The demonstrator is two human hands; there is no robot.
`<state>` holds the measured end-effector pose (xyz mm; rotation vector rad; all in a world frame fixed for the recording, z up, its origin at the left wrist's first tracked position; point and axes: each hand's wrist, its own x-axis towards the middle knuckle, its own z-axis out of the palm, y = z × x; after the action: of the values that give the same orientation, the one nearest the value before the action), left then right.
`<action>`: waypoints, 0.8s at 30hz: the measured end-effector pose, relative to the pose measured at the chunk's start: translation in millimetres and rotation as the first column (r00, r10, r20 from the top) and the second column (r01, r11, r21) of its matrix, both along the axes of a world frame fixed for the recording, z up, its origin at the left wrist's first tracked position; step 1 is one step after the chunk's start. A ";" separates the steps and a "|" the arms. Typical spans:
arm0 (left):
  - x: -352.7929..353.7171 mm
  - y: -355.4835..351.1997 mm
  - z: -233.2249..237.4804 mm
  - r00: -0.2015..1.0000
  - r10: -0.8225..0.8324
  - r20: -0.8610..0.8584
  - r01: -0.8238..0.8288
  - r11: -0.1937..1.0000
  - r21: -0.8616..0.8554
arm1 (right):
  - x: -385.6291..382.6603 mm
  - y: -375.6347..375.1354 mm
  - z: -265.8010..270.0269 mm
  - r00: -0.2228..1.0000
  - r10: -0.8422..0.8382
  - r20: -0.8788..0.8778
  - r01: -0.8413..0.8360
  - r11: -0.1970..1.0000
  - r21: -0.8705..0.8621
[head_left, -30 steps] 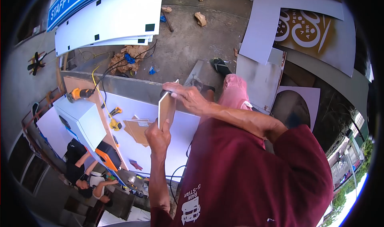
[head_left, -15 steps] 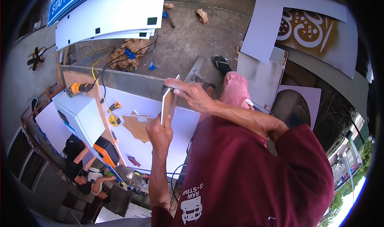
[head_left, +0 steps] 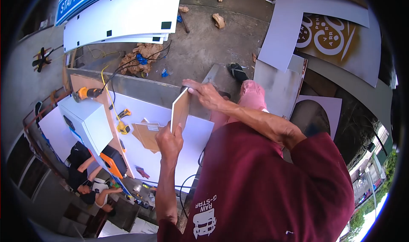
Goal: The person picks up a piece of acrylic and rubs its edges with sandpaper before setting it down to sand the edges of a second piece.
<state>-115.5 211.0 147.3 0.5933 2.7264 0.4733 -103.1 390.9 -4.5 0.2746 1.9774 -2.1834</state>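
Note:
My left hand (head_left: 169, 140) is closed around the near end of a thin flat board (head_left: 180, 108), brown on its face with a white edge. The board is held up on edge above the white-topped workbench (head_left: 162, 163). At its far end, my right hand (head_left: 206, 95) is closed with the fingers at the corner. A small dark piece (head_left: 184, 89) shows under those fingertips; its kind I cannot make out. Behind the board, several brown flat pieces (head_left: 145, 135) lie on the bench.
Yellow-black power tools (head_left: 123, 128) and an orange-yellow corded tool (head_left: 88, 93) rest on the bench, near a white box (head_left: 87, 120). White sign panels (head_left: 123, 18) stand beyond. Crumpled brown paper (head_left: 147, 52) lies on the floor. Two other people (head_left: 87, 186) are at lower left.
My right hand has slid along the board's edge to its far corner, uncovering the tip. My left hand keeps its grip on the board. The view has shifted slightly.

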 end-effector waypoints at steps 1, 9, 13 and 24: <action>-0.7 2.0 -1.7 1.000 0.008 0.003 -0.008 1.000 0.009 | 4.4 -3.8 19.2 0.981 -0.049 -0.186 0.060 0.997 0.051; 2.5 -4.3 -0.9 0.999 0.026 0.022 -0.026 1.000 0.006 | 4.5 -0.3 0.3 0.983 0.036 -0.179 -0.028 0.999 0.044; 1.5 5.4 -1.7 0.999 0.038 0.031 -0.039 0.999 0.034 | 10.8 7.6 98.9 0.898 -0.062 -0.435 0.061 0.998 -0.016; 1.9 0.8 -0.6 0.998 0.055 0.044 -0.054 0.998 -0.018 | 10.5 -3.5 63.9 0.892 -0.102 -0.440 0.105 0.994 -0.019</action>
<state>-113.5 211.8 146.7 0.4990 2.7079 0.4707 -92.6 387.4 59.4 -0.1369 2.2353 -2.4835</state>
